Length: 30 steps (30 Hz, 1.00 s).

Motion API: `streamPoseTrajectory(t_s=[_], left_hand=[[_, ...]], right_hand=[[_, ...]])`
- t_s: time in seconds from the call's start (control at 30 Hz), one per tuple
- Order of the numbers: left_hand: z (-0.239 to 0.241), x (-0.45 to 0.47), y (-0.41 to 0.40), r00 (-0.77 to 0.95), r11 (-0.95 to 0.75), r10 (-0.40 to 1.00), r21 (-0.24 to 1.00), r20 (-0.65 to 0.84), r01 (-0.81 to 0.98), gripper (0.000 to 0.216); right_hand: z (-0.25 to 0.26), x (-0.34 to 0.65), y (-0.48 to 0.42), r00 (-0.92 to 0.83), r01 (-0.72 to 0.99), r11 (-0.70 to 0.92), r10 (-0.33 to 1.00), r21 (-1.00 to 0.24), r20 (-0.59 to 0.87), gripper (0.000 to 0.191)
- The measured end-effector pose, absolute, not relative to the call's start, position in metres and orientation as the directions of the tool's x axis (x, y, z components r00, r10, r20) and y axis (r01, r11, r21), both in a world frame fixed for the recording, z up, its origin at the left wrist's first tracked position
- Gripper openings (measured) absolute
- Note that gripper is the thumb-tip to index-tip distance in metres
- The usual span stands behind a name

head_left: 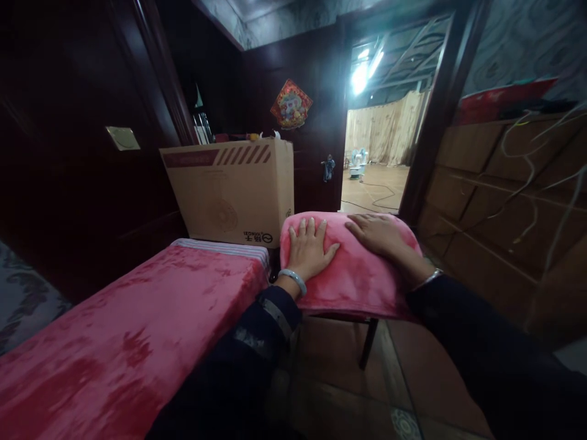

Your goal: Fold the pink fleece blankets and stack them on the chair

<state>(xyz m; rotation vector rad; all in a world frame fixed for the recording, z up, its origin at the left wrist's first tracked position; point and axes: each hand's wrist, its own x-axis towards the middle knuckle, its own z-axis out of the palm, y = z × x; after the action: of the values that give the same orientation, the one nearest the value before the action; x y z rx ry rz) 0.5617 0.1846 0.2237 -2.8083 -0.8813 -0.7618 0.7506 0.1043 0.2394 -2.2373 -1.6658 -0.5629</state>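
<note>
A pink plush cover (353,284) lies over a small seat, perhaps a chair or stool, with one dark leg (368,343) showing below its front edge. My left hand (310,247) rests flat on the cover's left part, fingers spread and pointing away from me. On the right part, my right hand (376,233) lies palm down, its fingers stretched toward the left. Both hands touch the plush and hold nothing. Most of the seat's frame is hidden under the cover and in shadow.
A long pink plush-covered surface (137,324) stands at the left. Behind it is a large cardboard box (229,195). Boxes (486,183) with loose white cables line the right side. Past the dark door (316,110), an opening shows a fan (358,164).
</note>
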Motion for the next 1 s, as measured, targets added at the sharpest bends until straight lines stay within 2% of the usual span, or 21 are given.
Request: streamPoseTrajectory(t_s=[0.1, 0.2, 0.4, 0.6, 0.7, 0.77, 0.87, 0.93, 1.0], left_hand=[[0.228, 0.563, 0.185, 0.716, -0.831, 0.510, 0.056, 0.477, 0.554, 0.071], [0.235, 0.562, 0.188, 0.734, -0.837, 0.516, 0.077, 0.442, 0.542, 0.072], [0.241, 0.537, 0.189, 0.811, -0.899, 0.401, 0.014, 0.427, 0.437, 0.071], [0.211, 0.503, 0.161, 0.822, -0.942, 0.279, -0.026, 0.497, 0.336, 0.065], [0.185, 0.484, 0.129, 0.879, -0.979, 0.167, -0.026, 0.447, 0.200, 0.060], [0.162, 0.466, 0.104, 0.922, -0.997, 0.073, 0.030, 0.380, 0.066, 0.054], [0.119, 0.428, 0.074, 0.966, -0.957, 0.050, 0.288, 0.253, -0.026, 0.050], [0.091, 0.391, 0.061, 0.962, -0.888, 0.173, 0.455, 0.210, 0.060, 0.050], [0.069, 0.344, 0.052, 0.877, -0.828, 0.414, 0.501, 0.244, 0.251, 0.042]], right_hand=[[0.229, 0.779, 0.087, 0.371, 0.913, -0.406, 0.788, -0.037, 0.491, 0.057], [0.223, 0.796, 0.076, 0.448, 0.885, -0.452, 0.756, -0.114, 0.477, 0.060], [0.220, 0.793, 0.057, 0.550, 0.821, -0.547, 0.678, -0.166, 0.488, 0.061], [0.207, 0.751, 0.042, 0.430, 0.871, -0.486, 0.692, -0.065, 0.580, 0.060], [0.190, 0.722, 0.036, 0.381, 0.897, -0.437, 0.688, -0.066, 0.618, 0.059], [0.174, 0.693, 0.033, 0.288, 0.942, -0.327, 0.687, -0.070, 0.667, 0.057], [0.139, 0.633, 0.032, 0.032, 0.998, 0.023, 0.697, -0.067, 0.716, 0.051], [0.111, 0.589, 0.033, -0.158, 0.950, 0.302, 0.691, -0.082, 0.705, 0.048], [0.083, 0.552, 0.035, -0.282, 0.856, 0.497, 0.680, -0.143, 0.677, 0.044]])
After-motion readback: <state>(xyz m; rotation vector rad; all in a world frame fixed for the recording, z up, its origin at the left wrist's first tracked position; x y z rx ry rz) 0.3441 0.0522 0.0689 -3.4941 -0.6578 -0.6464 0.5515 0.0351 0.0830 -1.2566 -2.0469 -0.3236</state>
